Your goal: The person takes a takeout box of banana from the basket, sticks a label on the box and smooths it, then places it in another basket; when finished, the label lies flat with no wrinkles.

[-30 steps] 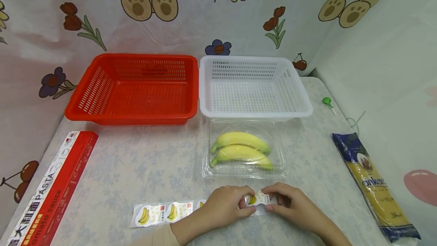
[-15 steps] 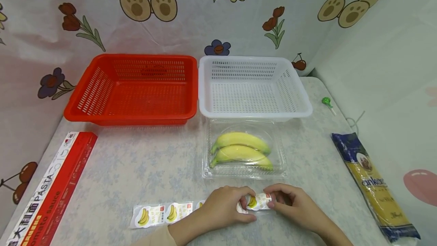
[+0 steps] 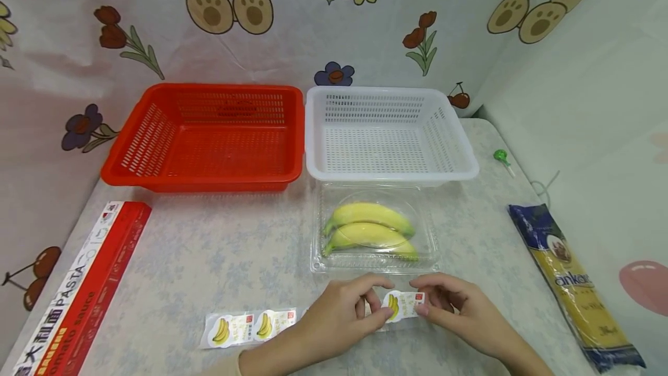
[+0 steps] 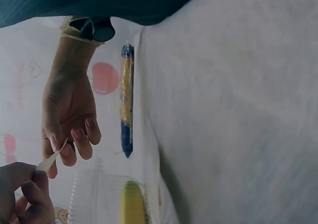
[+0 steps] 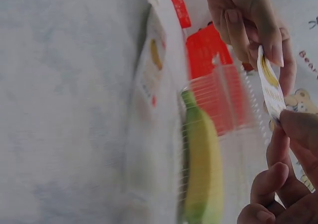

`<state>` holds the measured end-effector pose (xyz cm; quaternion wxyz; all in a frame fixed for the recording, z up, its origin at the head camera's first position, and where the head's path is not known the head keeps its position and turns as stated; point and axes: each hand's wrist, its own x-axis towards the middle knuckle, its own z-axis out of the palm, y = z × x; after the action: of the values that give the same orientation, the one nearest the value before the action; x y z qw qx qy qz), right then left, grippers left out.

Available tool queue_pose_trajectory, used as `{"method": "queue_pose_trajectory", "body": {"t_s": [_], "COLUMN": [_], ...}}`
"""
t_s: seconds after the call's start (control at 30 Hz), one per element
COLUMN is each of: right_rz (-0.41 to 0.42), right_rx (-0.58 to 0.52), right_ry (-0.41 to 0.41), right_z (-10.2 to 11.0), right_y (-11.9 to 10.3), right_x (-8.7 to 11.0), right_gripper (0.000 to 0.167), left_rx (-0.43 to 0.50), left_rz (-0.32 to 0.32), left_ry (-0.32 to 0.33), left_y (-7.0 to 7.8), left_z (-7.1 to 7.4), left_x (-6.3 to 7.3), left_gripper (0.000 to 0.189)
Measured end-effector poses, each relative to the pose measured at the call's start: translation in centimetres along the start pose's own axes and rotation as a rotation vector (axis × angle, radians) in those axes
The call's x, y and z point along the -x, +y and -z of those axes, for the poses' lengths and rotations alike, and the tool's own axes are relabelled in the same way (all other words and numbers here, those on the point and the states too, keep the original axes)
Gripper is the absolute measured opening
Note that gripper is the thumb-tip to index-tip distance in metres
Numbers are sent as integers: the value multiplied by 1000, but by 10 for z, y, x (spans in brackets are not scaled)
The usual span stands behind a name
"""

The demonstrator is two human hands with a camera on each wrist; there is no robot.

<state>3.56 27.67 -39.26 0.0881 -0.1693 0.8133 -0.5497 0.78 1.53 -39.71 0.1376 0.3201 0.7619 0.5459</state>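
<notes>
A white banana sticker [image 3: 403, 305], printed with yellow bananas and a red mark, is stretched between the two hands above the table. My left hand [image 3: 347, 318] pinches its left end. Thumb and finger of my right hand [image 3: 464, 315] grip the right end; the right wrist view shows the sticker [image 5: 272, 87] nearly edge-on. Below lies a strip of similar stickers [image 3: 229, 331], partly hidden by the left hand and forearm. Just beyond the hands, a clear plastic box [image 3: 428, 257] with a closed lid holds two bananas [image 3: 369, 235].
At the back stand a red basket [image 3: 203, 180] and a white basket [image 3: 391, 176], side by side. A red pasta box [image 3: 99, 283] lies along the left edge. On the right are a pasta bag [image 3: 576, 289] and a green lollipop [image 3: 501, 156].
The banana sticker has come off the strip and now spans between both hands, raised and flatter. The right hand has shifted slightly right; the boxes and baskets stay put.
</notes>
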Motion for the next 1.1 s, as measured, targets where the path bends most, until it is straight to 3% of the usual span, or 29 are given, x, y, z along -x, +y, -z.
{"method": "queue_pose_trajectory", "body": {"t_s": [0.13,0.23,0.43,0.63,0.9,1.1], "right_rz": [74,122,226,287,270,257], "right_rx": [62,140,278,425,660,735], "right_ry": [54,106,184,218,258,254], "right_z": [3,5,12,15,11,8], "right_y": [-13,-19,-25,-20,-9,-5], "right_x": [-10,-22,-50,-78,-102,-110], "right_gripper": [32,33,38,34,27,29], "left_rx": [-105,-187,-382,-539,-691,-788], "left_rz": [-102,-136,-107,-72,-21,-27], "left_ry": [73,112,195,257,274,291], "left_y": [9,13,16,10,0,-6], "left_z": [13,23,39,47,49,49], "left_x": [-9,-18,-39,-59,-76,-82], "left_gripper": [24,24,24,22,21,17]}}
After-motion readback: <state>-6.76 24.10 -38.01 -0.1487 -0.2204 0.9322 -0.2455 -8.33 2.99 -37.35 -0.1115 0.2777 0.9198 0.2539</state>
